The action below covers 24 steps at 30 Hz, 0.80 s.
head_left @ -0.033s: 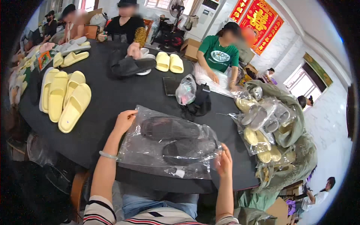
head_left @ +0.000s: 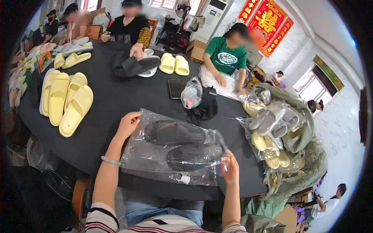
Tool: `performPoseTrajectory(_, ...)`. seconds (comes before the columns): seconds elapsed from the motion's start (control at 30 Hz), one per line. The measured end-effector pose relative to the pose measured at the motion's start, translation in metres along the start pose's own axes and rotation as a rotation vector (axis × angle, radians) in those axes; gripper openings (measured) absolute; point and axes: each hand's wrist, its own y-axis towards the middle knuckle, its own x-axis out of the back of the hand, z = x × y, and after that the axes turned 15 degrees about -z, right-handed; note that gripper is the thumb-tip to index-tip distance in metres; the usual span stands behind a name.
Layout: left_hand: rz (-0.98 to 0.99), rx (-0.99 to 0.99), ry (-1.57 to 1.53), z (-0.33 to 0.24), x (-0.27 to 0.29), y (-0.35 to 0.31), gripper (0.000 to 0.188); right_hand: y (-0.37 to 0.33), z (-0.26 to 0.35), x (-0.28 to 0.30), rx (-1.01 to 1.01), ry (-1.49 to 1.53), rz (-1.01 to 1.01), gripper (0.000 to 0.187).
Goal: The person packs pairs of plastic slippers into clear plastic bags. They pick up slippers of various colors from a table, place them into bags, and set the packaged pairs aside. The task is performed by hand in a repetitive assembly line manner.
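A clear plastic bag (head_left: 152,158) lies spread on the dark table in front of me, with a pair of black slippers (head_left: 194,157) side by side inside it. My left hand (head_left: 130,123) is closed in a pinch on the bag's upper left corner, a pale bangle round the wrist. At the bag's right end, my right hand (head_left: 231,169) grips the plastic edge next to the slippers, its fingertips partly blurred.
Yellow slippers (head_left: 75,110) stand on the left of the table (head_left: 116,93). Beyond the bag lie a black phone (head_left: 175,89) and a small plastic bag (head_left: 192,93). Bagged slippers (head_left: 268,145) are heaped on a greenish sack (head_left: 311,159) at right. Co-workers sit across the table.
Across the table, a co-worker's hand has shifted a black slipper slightly, showing more of the pale slippers beneath. My hands and the bag look nearly the same.
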Motion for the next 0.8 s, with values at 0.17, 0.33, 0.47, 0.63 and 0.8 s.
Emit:
performPoseTrajectory(0.17,-0.007,-0.195,-0.147,-0.022,0.021,-0.003,0.038,-0.019,-0.008,0.021,0.37,-0.441,0.503,0.036)
performPoseTrajectory(0.33,0.594,-0.077,-0.042,-0.048,0.029,-0.021,0.069,-0.021,-0.012,0.04,0.258,-0.53,0.462,0.009)
performPoseTrajectory(0.47,0.596,-0.234,0.396,-0.059,0.003,-0.04,0.079,-0.018,0.01,0.027,0.224,-0.758,0.792,0.007)
performPoseTrajectory(0.63,0.545,-0.347,0.379,-0.048,-0.005,-0.038,0.093,0.024,0.024,0.046,0.269,-0.871,0.67,0.019)
performPoseTrajectory(0.8,0.674,-0.411,0.513,-0.042,0.018,-0.033,0.128,0.031,0.03,-0.021,1.225,-1.283,0.603,0.048)
